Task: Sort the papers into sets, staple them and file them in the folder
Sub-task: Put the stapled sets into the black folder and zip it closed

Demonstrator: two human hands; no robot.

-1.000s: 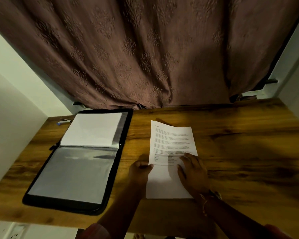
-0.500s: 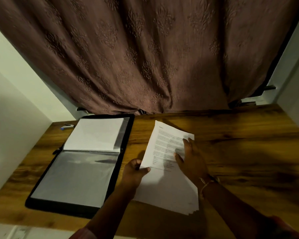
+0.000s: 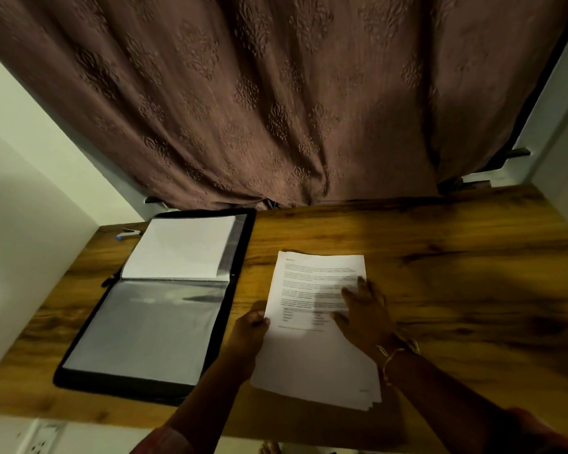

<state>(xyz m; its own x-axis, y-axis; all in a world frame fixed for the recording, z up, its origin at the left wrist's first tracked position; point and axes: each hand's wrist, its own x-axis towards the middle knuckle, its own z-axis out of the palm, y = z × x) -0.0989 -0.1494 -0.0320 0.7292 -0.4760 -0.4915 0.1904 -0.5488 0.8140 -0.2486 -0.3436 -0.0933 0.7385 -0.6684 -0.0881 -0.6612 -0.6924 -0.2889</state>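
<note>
top sheet (image 3: 318, 276) lowered onto stack (image 3: 370, 400) | left hand (image 3: 248, 332) pinches its edge | right hand (image 3: 364, 311) flat atop | print unreadable

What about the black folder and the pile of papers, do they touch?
Apart. The head view shows a strip of bare wooden table between the black folder and the pile of papers.

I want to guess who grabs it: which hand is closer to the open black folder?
Left. The left hand sits just right of the open black zip folder, pinching the edge of the white printed paper; the right hand lies farther right, flat on that paper.
</note>
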